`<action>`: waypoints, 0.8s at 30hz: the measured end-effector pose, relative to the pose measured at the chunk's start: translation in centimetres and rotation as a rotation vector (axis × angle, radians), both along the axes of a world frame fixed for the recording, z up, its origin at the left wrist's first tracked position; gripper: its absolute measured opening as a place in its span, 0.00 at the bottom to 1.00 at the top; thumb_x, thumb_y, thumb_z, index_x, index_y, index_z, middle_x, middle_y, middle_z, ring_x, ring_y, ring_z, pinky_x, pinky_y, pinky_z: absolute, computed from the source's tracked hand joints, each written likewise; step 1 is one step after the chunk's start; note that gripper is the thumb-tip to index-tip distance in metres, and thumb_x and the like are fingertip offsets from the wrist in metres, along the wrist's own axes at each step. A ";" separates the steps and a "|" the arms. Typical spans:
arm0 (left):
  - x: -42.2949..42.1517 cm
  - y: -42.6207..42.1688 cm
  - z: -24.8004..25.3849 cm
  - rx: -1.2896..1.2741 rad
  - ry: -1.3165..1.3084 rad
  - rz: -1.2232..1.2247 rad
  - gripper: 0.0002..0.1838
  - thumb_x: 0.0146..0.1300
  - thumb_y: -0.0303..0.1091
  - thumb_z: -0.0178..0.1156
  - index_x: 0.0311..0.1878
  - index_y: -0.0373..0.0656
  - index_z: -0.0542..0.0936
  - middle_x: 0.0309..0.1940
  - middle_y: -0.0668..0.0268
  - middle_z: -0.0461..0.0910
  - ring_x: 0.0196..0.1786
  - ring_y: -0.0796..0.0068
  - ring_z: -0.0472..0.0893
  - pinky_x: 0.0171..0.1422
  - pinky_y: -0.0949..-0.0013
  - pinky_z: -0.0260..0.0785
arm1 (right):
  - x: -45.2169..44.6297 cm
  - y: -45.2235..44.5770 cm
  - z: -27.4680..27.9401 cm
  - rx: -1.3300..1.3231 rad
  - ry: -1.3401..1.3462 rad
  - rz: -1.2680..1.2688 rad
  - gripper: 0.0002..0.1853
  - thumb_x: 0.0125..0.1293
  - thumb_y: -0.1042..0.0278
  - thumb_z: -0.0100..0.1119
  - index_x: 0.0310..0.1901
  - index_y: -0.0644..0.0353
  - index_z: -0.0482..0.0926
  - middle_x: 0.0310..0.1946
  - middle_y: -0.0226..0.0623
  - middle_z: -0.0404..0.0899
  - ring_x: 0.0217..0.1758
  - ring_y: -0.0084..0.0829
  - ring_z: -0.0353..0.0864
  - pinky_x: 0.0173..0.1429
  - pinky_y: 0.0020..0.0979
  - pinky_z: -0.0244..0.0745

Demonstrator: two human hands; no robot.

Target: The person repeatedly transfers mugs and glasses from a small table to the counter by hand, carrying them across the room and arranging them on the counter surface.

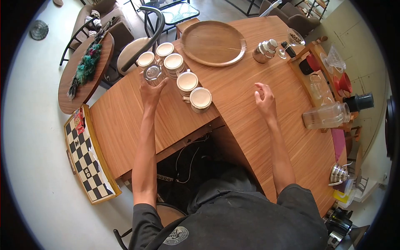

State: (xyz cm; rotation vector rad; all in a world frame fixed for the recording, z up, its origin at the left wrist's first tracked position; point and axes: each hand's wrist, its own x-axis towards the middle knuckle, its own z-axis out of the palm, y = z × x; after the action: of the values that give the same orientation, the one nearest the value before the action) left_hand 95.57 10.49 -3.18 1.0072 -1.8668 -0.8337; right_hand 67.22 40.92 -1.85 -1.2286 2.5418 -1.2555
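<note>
My left hand (pixel 150 91) is wrapped round a clear drinking glass (pixel 153 73), at the left end of a group of mugs. Several cream mugs (pixel 187 81) with handles stand close together along the seam of the wooden tabletop, just right of that hand. I cannot tell whether the glass rests on the table or is lifted. My right hand (pixel 266 99) is over the right part of the table, holding nothing, with thumb and bent fingers apart. Beyond the mugs lies an oval wooden tray (pixel 213 43).
A metallic shaker (pixel 265 51) and a stemmed glass with beans (pixel 295 38) stand right of the tray. A wooden rack (pixel 304 75) and a clear pitcher (pixel 327 116) line the right edge. A chessboard (pixel 89 160) leans at the left end. Cables (pixel 189 162) hang below.
</note>
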 end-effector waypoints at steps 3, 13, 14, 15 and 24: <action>-0.1 -0.1 -0.1 -0.064 -0.003 -0.003 0.40 0.50 0.46 0.83 0.58 0.39 0.70 0.47 0.56 0.85 0.50 0.61 0.86 0.54 0.60 0.77 | 0.5 0.3 -0.8 0.037 -0.060 0.001 0.17 0.66 0.76 0.59 0.57 0.61 0.79 0.55 0.44 0.80 0.60 0.46 0.79 0.65 0.41 0.75; 1.0 1.3 -2.5 -0.062 -0.072 0.061 0.47 0.55 0.52 0.78 0.70 0.37 0.66 0.59 0.49 0.76 0.63 0.53 0.77 0.67 0.56 0.70 | 1.5 0.4 -2.0 0.141 0.131 0.066 0.16 0.65 0.72 0.60 0.55 0.60 0.80 0.58 0.41 0.77 0.62 0.45 0.76 0.66 0.43 0.73; 1.3 1.8 -3.1 -0.039 -0.065 0.100 0.46 0.56 0.50 0.78 0.71 0.38 0.66 0.61 0.48 0.74 0.65 0.52 0.75 0.70 0.55 0.69 | 1.6 0.5 -2.0 0.155 0.138 0.067 0.16 0.65 0.72 0.60 0.55 0.60 0.80 0.58 0.41 0.77 0.62 0.45 0.76 0.66 0.43 0.73; 1.4 2.4 -3.3 -0.015 -0.057 0.139 0.46 0.57 0.48 0.77 0.72 0.38 0.65 0.62 0.48 0.72 0.67 0.52 0.73 0.72 0.55 0.67 | 1.6 0.5 -2.0 0.169 0.146 0.068 0.16 0.65 0.73 0.60 0.55 0.60 0.80 0.58 0.41 0.77 0.62 0.45 0.76 0.66 0.43 0.73; 1.7 4.4 -4.5 0.063 0.031 0.155 0.38 0.62 0.39 0.73 0.71 0.39 0.67 0.61 0.48 0.74 0.61 0.53 0.78 0.68 0.55 0.72 | 2.2 0.7 -2.7 0.148 0.177 0.051 0.19 0.64 0.72 0.60 0.58 0.59 0.79 0.62 0.41 0.75 0.65 0.45 0.75 0.68 0.43 0.72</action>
State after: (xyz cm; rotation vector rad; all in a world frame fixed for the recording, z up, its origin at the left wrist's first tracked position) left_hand 97.26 14.86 -7.71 1.1558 -1.7214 -0.8148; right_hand 69.41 41.67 -4.53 -1.4198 2.6472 -0.9676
